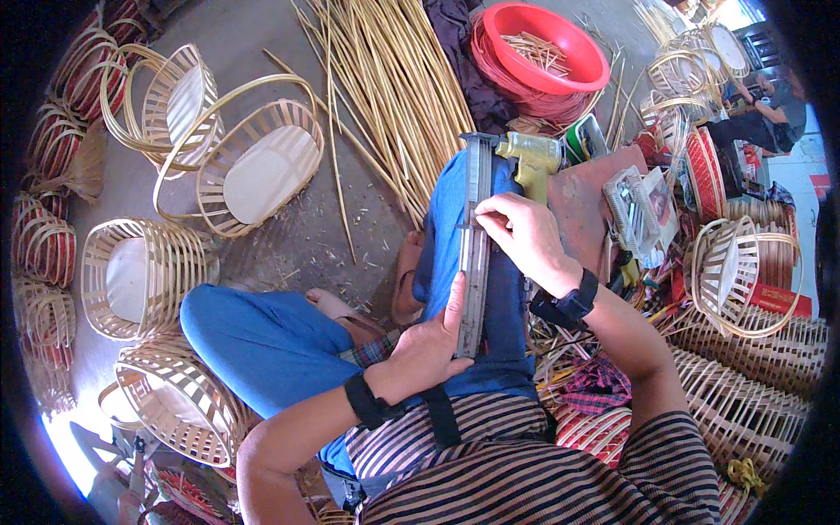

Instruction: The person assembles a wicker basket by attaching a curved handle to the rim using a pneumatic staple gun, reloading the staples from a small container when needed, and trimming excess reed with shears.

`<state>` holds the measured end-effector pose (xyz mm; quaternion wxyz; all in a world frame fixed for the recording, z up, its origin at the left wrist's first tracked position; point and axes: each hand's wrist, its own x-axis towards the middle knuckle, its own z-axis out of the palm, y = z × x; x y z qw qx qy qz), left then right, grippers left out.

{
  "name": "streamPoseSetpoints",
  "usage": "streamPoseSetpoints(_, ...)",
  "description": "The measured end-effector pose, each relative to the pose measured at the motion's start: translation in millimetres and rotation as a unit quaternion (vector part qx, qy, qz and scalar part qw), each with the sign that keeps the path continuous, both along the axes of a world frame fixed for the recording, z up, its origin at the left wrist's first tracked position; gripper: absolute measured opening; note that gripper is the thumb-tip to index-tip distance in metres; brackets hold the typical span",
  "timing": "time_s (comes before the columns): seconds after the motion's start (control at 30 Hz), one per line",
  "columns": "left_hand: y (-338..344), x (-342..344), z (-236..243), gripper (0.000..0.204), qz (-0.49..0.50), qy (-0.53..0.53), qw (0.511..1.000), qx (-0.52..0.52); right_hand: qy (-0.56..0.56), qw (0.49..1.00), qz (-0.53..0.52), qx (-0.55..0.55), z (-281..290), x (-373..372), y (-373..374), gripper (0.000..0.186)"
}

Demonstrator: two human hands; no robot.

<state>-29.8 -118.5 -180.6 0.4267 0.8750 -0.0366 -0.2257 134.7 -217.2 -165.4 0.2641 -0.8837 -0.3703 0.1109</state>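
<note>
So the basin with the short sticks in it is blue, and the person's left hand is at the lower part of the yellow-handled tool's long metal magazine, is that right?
Not quite: the basin is red, not blue, as the head view shows. The short sticks are in it, and the left hand is at the lower part of the yellow-handled tool's long metal magazine.

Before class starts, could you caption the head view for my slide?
Left hand and right hand on the long metal rail of a yellow tool resting on blue trousers, slatted baskets nearby.
</note>
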Motion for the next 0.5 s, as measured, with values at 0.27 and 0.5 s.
streamPoseSetpoints(0.27,-1,-7,-4,0.101,0.043,-0.064,0.997,-0.006,-0.062,0.982,0.17,0.045,6,9,-14,0.019)
streamPoseSetpoints(0.5,3,-7,0,0.095,0.015,-0.048,0.998,-0.034,-0.099,0.969,0.227,0.02,4,8,-15,0.029)
